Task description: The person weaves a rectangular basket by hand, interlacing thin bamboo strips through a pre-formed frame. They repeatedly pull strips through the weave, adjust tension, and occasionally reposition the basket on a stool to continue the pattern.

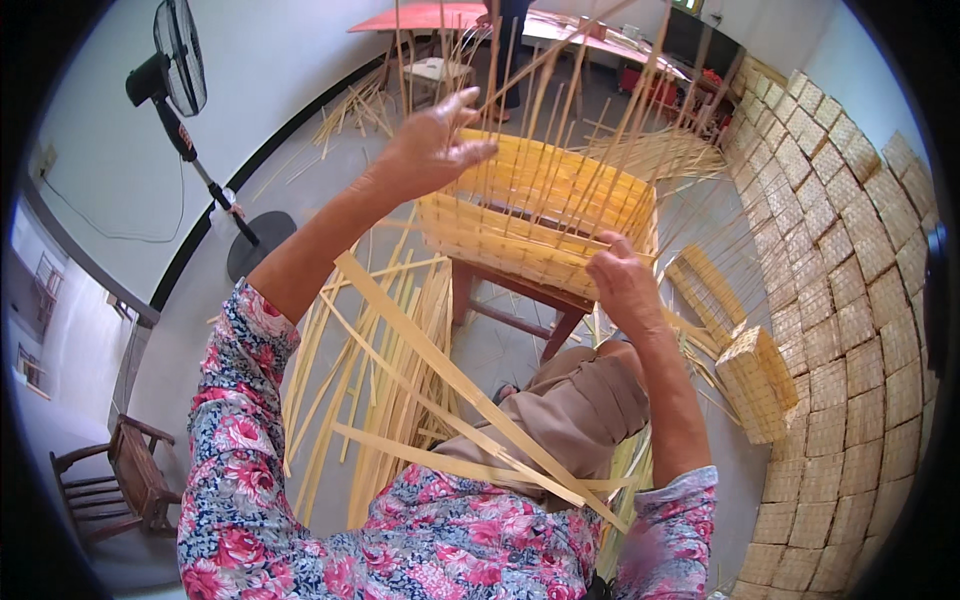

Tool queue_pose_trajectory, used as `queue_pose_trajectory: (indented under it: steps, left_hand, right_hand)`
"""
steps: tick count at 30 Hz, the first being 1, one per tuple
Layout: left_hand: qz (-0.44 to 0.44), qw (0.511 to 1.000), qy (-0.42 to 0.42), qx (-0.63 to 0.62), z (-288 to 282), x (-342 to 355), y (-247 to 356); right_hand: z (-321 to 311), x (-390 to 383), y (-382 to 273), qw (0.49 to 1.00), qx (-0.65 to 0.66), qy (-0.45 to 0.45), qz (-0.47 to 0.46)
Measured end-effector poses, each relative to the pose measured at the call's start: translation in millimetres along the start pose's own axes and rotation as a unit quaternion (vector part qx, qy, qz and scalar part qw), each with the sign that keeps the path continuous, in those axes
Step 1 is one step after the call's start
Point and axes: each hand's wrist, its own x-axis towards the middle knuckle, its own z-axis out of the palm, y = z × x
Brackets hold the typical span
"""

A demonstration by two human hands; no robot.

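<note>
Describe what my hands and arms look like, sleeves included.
Your left hand and right hand are bare, without gloves. The left sleeve and right sleeve are floral, pink on dark blue and grey, and stop well short of the wrists, leaving most of both forearms uncovered.

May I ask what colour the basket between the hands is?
The basket is golden yellow, clearest in head view.

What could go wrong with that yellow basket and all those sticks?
The tall thin strips standing up from the basket might poke the left hand close beside them. The basket looks wider than the stool under it, so a hard push could tip it. The loose strips across the lap might slide off.
</note>
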Motion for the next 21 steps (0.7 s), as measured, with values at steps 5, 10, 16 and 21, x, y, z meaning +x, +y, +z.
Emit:
queue_pose_trajectory:
  steps: [5, 10, 16, 21]
  left_hand:
    - [0.007, 0.992, -0.129, 0.009, -7.5, 8.9, 15.9]
    - [0.054, 0.951, -0.278, -0.124, -12.1, 29.8, 37.9]
    - [-0.005, 0.95, -0.31, -0.043, 23.2, 54.2, 37.3]
    - [0.013, 0.924, -0.373, -0.078, 23.2, 69.0, 65.6]
  right_hand:
    - [37.8, 11.1, 8.5, 0.993, 0.098, 0.057, 0.011]
    - [39.6, 17.1, 11.7, 0.986, 0.135, 0.058, 0.077]
    - [62.5, 18.7, -7.6, 0.977, 0.177, 0.103, 0.059]
    - [62.5, 17.7, -2.5, 0.976, 0.16, 0.121, 0.085]
